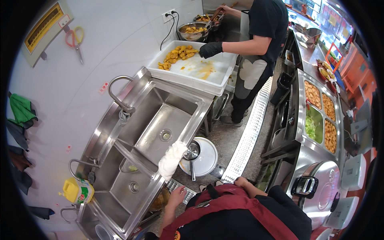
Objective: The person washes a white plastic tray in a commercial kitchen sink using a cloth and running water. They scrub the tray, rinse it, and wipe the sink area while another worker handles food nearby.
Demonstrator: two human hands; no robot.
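Note:
My left hand (178,194) hangs beside the front edge of the stainless steel sink (166,120), with nothing visible in it. Just beyond that hand, a white cloth (172,159) lies draped over the sink's rim. My right hand (241,181) is low by the side of my dark red apron (231,196); its fingers look curled, and their inner side is hidden. On the floor ahead, a small metal saucepan (192,151) rests on a round white lid (207,159).
A co-worker (261,33) stands at a white tray (192,81) of marinated chicken pieces (177,55). A metal drain grate (253,126) runs along the floor. To the right are a food counter (303,144) and a large cooker (321,186). A yellow jug (78,190) stands behind the sink.

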